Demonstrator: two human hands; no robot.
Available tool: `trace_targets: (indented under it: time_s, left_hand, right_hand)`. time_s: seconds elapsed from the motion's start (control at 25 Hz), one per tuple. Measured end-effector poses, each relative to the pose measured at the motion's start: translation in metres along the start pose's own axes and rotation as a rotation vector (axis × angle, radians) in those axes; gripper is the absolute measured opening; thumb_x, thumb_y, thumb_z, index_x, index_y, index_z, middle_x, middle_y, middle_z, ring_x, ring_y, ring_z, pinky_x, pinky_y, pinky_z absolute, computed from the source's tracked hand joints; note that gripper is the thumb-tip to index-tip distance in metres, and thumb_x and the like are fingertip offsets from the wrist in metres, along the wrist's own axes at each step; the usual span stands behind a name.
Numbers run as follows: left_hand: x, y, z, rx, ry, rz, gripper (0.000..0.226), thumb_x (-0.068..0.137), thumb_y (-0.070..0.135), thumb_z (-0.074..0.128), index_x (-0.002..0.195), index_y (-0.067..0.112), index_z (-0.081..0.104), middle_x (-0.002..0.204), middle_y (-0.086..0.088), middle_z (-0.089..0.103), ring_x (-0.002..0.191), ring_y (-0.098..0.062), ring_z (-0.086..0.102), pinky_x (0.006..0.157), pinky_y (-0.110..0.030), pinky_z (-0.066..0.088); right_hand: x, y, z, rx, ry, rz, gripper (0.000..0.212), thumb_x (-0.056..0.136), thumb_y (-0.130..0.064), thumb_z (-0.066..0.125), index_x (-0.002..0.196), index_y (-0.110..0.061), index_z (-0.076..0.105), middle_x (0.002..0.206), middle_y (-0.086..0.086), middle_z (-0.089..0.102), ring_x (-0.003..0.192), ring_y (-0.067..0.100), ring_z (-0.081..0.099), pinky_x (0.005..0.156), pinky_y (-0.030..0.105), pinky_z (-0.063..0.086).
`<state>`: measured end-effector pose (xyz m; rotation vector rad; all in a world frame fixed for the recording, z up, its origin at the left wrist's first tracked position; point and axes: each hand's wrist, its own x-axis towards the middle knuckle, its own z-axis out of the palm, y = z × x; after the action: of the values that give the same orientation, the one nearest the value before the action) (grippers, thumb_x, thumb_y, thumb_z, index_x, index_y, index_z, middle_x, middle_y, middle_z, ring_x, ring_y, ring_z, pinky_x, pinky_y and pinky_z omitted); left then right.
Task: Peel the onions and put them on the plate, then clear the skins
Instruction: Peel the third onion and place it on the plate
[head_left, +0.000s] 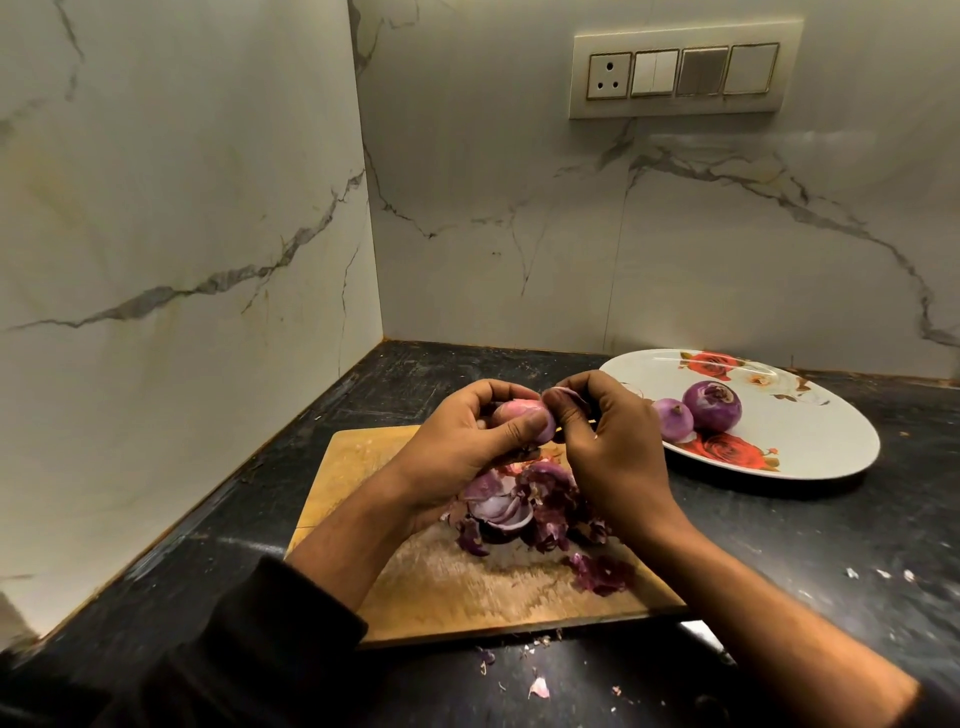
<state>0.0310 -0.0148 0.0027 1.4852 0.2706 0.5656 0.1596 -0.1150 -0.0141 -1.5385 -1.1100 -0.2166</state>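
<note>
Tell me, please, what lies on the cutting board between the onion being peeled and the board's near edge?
In the head view, a heap of purple skins lies below the held onion, then bare cutting board.

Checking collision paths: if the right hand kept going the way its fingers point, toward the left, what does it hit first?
Right hand would probably meet the onion in the left hand first; its fingertips already pinch skin there.
</note>
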Motion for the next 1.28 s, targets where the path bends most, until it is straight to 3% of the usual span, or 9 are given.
trace_targets:
  time_s: [0.28,0.36,0.44,0.6,0.84,1.0,1.12,1.2,1.28]
  left_hand:
    - [0.001,0.002,-0.002,-0.087,-0.014,0.002,0.047,0.076,0.012,0.072,0.122,0.009,0.061,0.117,-0.013,0.065,0.100,-0.022,0.072,0.079,-0.026,0.059]
    - [0.001,0.002,-0.001,-0.090,-0.002,0.006,0.049,0.075,0.012,0.072,0.123,0.011,0.060,0.121,-0.014,0.063,0.100,-0.021,0.072,0.078,-0.024,0.059]
    - [0.001,0.002,-0.002,-0.094,0.013,0.007,0.053,0.074,0.013,0.073,0.125,0.011,0.058,0.124,-0.014,0.061,0.102,-0.020,0.072,0.078,-0.024,0.058]
    - [0.004,0.000,-0.004,-0.122,0.039,0.010,0.047,0.082,0.012,0.069,0.127,0.008,0.056,0.126,-0.016,0.061,0.110,-0.026,0.069,0.081,-0.027,0.059]
    - [0.007,-0.001,-0.005,-0.172,0.057,0.027,0.048,0.078,0.020,0.068,0.124,0.009,0.059,0.123,-0.013,0.062,0.106,-0.022,0.069,0.083,-0.030,0.059]
    - [0.008,-0.003,-0.005,-0.107,0.099,0.061,0.050,0.083,0.019,0.066,0.131,0.011,0.056,0.125,-0.013,0.061,0.109,-0.025,0.069,0.087,-0.032,0.059]
    - [0.010,-0.002,-0.006,-0.091,0.163,0.087,0.053,0.084,0.021,0.066,0.134,0.010,0.051,0.124,-0.013,0.063,0.106,-0.024,0.070,0.082,-0.033,0.061]
    - [0.009,-0.002,-0.006,-0.081,0.154,0.081,0.053,0.079,0.025,0.068,0.128,0.009,0.054,0.120,-0.013,0.066,0.102,-0.023,0.072,0.080,-0.033,0.061]
    - [0.008,-0.003,-0.007,-0.047,0.119,0.084,0.049,0.078,0.027,0.069,0.122,0.009,0.058,0.114,-0.012,0.070,0.100,-0.024,0.073,0.080,-0.034,0.061]
  right_hand:
    - [0.001,0.002,0.000,0.047,0.035,0.041,0.009,0.096,-0.012,0.063,0.092,-0.019,0.066,0.081,-0.012,0.067,0.077,0.002,0.065,0.064,0.015,0.053]
    - [0.002,0.004,0.000,0.096,0.036,0.092,0.006,0.097,-0.013,0.062,0.094,-0.016,0.067,0.083,-0.007,0.069,0.077,0.004,0.067,0.067,0.021,0.057]
    - [0.003,0.005,0.000,0.151,0.028,0.141,0.008,0.098,-0.012,0.060,0.100,-0.012,0.068,0.088,-0.003,0.071,0.080,0.009,0.070,0.071,0.028,0.061]
    - [0.002,0.004,-0.001,0.150,-0.028,0.090,0.022,0.098,-0.007,0.058,0.116,-0.012,0.069,0.102,-0.002,0.071,0.090,0.012,0.070,0.070,0.029,0.061]
    - [0.004,0.009,-0.002,0.048,0.013,0.161,0.015,0.101,-0.013,0.055,0.103,-0.013,0.070,0.089,-0.003,0.069,0.075,0.009,0.062,0.065,0.025,0.048]
    - [0.002,0.007,-0.001,-0.046,-0.120,0.128,0.024,0.101,-0.029,0.054,0.084,-0.020,0.067,0.074,-0.005,0.062,0.070,0.009,0.057,0.060,0.027,0.042]
    - [0.001,0.003,-0.003,-0.006,-0.115,0.093,0.018,0.092,-0.038,0.062,0.096,-0.022,0.070,0.084,-0.010,0.068,0.078,0.003,0.065,0.067,0.024,0.054]
    - [0.001,-0.001,-0.005,0.073,-0.098,0.054,0.030,0.086,-0.040,0.067,0.109,-0.020,0.071,0.095,-0.012,0.071,0.088,-0.003,0.067,0.074,0.014,0.054]
    - [0.000,-0.004,-0.004,0.162,-0.123,0.024,0.033,0.085,-0.034,0.071,0.114,-0.019,0.073,0.101,-0.009,0.073,0.094,0.000,0.068,0.078,0.017,0.056]
